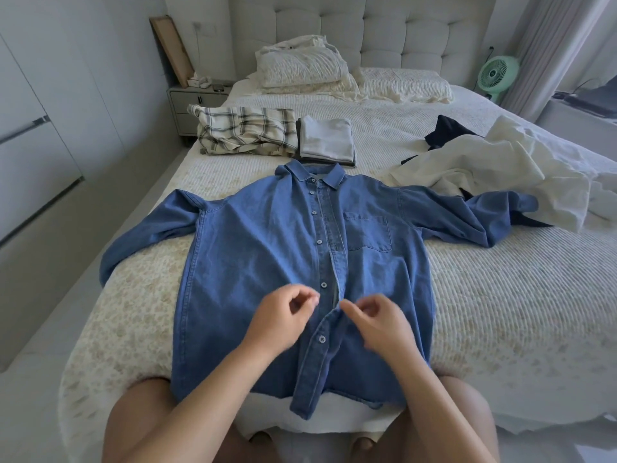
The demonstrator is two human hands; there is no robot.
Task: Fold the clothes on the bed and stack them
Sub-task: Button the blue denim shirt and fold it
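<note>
A blue denim shirt (267, 248) lies face up across the foot of the bed, collar away from me, both sleeves spread out to the sides. Its button placket gapes a little near the lower buttons. My left hand (283, 315) hovers just left of the placket with loosely curled fingers and holds nothing. My right hand (377, 322) is just right of it, fingertips pinching the placket edge at the gap. Beyond the collar sit a folded plaid garment (247, 130) and a stack of folded grey clothes (325, 138).
A heap of unfolded cream and dark clothes (494, 168) lies at the right, over the shirt's sleeve end. Pillows (300, 65) lean on the headboard. A nightstand (190, 98) stands left of the bed, and a green fan (497, 73) stands at the right.
</note>
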